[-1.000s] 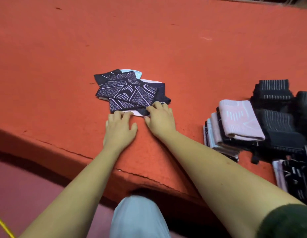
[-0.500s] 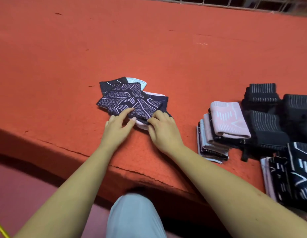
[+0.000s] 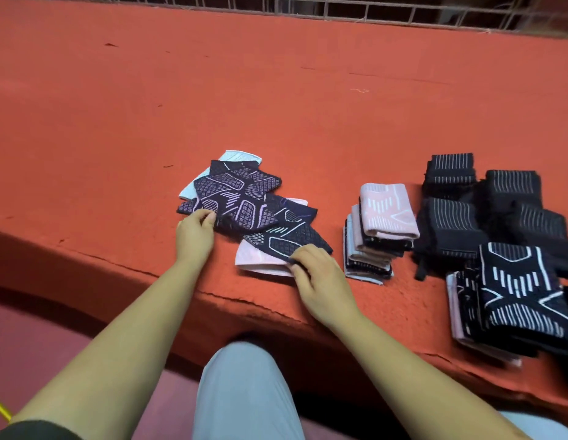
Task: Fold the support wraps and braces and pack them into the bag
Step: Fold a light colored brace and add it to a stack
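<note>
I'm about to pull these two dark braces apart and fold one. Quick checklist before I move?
1. Left hand has a hold on the upper dark brace: ok, fingers pinch its near left corner.
2. Right hand has a hold on the lower dark brace: ok, fingers curl over its near edge.
3. The braces lie apart: not ok, they overlap mid-pile.
4. Pink wrap is free of the right hand's grip: cannot tell, it lies right under that brace.
5. Folded stack is out of the way: ok, apart from the right hand.
6. Bag within reach: cannot tell, none in view.
</note>
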`<state>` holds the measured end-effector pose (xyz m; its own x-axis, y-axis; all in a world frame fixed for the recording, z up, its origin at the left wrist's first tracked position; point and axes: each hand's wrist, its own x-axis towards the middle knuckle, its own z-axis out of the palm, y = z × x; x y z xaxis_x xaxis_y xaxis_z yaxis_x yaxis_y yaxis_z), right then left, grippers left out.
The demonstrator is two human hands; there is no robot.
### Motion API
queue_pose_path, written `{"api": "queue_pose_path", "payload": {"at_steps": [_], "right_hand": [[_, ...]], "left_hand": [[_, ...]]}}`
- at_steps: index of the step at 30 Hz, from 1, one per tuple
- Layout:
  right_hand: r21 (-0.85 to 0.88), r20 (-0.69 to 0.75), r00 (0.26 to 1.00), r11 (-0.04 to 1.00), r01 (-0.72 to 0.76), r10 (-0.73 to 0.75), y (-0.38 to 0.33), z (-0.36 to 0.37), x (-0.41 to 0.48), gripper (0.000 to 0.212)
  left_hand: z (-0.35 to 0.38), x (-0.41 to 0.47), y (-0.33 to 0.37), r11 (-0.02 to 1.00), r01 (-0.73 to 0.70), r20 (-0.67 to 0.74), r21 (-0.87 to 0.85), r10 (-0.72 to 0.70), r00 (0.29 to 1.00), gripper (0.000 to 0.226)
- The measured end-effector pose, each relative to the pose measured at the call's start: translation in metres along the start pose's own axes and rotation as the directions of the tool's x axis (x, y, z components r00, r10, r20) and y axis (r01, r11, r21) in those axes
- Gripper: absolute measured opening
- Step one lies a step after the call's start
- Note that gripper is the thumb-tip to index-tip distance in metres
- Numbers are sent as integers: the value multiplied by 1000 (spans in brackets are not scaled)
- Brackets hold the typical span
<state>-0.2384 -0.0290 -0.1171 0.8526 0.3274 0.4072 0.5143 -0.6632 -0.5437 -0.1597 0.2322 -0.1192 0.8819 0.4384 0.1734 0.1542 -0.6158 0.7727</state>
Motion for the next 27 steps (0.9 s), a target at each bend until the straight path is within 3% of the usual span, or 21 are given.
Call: {"api": "queue_pose_path", "payload": {"at_steps": [2,4,6,7,8,10,11,17,20,22,24,27], "right_hand": [[5,-20,1000,1000,16,-15,1,-5,-7,8],[-5,-11,1000,1000,10,-10,2,-8,-11,13],[-8,9,1000,1000,-17,17,3,-7,-12,20],[-10,17,999,1000,-29,29,4,-6,-11,23],[-14,26,999,999,-35,36,4,-5,-11,25],[-16,53,998,999,-40,41,3,-3,-11,31],[-4,73,997,999,-38,38,3,-3,-11,31],[104,69,995,993,61,-68,4,-17,-15,20],[93,42,994,991,100,-104,3,-21,-21,17],[61,58,994,995,84,-87,7,-20,-26,20],[39,77,995,997,60,-63,12,-17,-32,24],[32,98,994,999,43,-46,14,-17,-31,27]], "left_hand": [[-1,-4,6,994,18,20,104,-20,1000,23],[-4,-16,17,969,-49,-88,240,72,993,25],[-8,-33,30,901,-329,-180,283,387,904,28],[-7,-39,31,827,-501,-83,255,535,841,32],[-5,-44,31,780,-596,84,192,592,802,41],[1,-44,20,811,-568,378,139,487,787,56],[2,-41,13,844,-519,425,138,423,801,55],[5,-17,-7,822,-543,340,172,468,816,36],[0,-1,-16,861,-420,289,287,341,895,41],[-5,2,-13,829,-388,314,404,272,910,45],[-8,-7,1,784,-469,345,406,344,873,50],[-12,-32,27,775,-626,425,91,538,728,50]]}}
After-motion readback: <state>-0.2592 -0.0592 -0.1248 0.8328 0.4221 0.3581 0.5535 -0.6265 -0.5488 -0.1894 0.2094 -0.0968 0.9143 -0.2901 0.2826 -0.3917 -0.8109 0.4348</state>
